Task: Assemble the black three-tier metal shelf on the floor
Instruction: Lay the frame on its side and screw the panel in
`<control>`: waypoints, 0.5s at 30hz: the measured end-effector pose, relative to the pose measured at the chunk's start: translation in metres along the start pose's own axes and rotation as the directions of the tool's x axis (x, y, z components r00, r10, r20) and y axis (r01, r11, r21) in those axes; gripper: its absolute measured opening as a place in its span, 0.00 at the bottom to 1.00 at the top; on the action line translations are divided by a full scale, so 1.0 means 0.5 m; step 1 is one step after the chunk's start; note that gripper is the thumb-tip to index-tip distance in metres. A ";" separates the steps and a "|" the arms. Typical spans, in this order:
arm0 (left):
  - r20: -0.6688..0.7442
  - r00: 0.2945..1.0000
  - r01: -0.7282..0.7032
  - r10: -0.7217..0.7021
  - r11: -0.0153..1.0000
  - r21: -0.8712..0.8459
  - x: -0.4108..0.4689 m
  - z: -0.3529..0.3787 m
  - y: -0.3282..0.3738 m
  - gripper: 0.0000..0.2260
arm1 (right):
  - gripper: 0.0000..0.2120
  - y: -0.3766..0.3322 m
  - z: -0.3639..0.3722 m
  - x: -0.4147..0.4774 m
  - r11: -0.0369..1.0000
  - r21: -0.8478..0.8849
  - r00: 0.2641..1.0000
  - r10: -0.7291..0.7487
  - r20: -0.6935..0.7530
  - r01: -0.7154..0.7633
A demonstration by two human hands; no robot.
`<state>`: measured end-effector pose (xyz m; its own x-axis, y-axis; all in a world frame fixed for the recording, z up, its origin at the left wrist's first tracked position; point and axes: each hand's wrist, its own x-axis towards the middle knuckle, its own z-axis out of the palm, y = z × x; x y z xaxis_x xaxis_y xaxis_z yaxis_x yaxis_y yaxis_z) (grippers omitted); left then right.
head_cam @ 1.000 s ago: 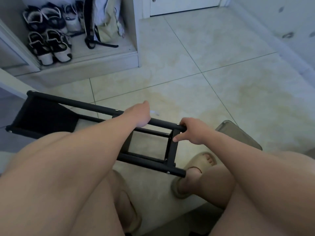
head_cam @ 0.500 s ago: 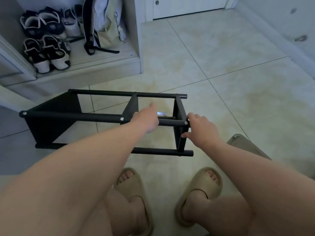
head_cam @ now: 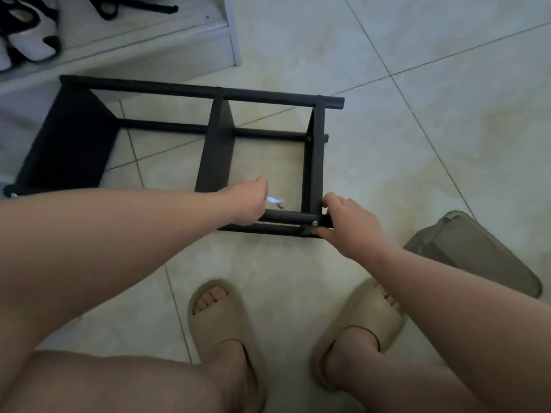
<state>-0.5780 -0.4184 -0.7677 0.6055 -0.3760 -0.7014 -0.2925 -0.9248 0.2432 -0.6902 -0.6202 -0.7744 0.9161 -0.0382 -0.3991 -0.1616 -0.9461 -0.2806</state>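
**Position.** The shelf [head_cam: 214, 150] lies on its side on the tiled floor [head_cam: 387, 144], centre-left of the frame. Its three tier panels stand on edge between the poles.

**Progress.** All tiers appear fitted. Assembly is judged late-stage, at tightening or checking of fasteners.

**Left hand** [head_cam: 247, 204]. The fingers are curled about a small silver wrench [head_cam: 275, 201], whose head projects to the right. The hand lies over the near pole [head_cam: 289, 217].

**Right hand** [head_cam: 348, 225]. Fingers go over and thumb under that pole's end, at the corner beside a bright screw [head_cam: 315, 223].

**Step in hand, as judged.** Steadying the frame at that corner.

**Next move.** It calls for seating the wrench squarely on the fastener while the right hand braces the pole against turning. After that, the shelf can be stood upright.
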 end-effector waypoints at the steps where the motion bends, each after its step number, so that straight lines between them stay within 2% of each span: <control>1: 0.024 1.000 -0.002 0.002 1.000 0.022 0.000 0.004 -0.002 0.08 | 0.19 0.004 0.006 -0.003 1.000 0.027 0.999 0.001 0.040 -0.002; 5: 0.117 0.993 -0.041 0.026 0.991 0.130 -0.015 0.011 0.008 0.05 | 0.20 0.002 0.013 -0.020 0.989 0.123 0.976 0.056 0.213 -0.084; 8: 0.146 0.988 -0.070 0.040 0.977 0.204 -0.036 0.017 0.018 0.03 | 0.21 -0.003 0.017 -0.037 0.981 0.124 0.955 0.110 0.276 -0.149; 11: 0.208 0.978 -0.089 0.033 0.960 0.266 -0.044 0.024 0.020 0.03 | 0.36 -0.007 0.020 -0.047 0.984 0.087 0.958 0.131 0.255 -0.158; 12: 0.196 0.980 -0.078 0.027 0.963 0.256 -0.047 0.023 0.020 0.02 | 0.43 -0.005 0.021 -0.047 0.990 0.048 0.971 0.117 0.210 -0.129; 15: 0.157 0.987 -0.046 0.021 0.986 0.159 -0.043 0.021 0.015 0.09 | 0.59 0.003 0.019 -0.036 0.997 -0.076 0.993 0.020 0.117 -0.012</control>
<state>-0.6013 -0.4167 -0.7577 0.4755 -0.3814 -0.7928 -0.4340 -0.8855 0.1657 -0.7106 -0.6181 -0.7760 0.8632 -0.0195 -0.5045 -0.1438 -0.9674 -0.2086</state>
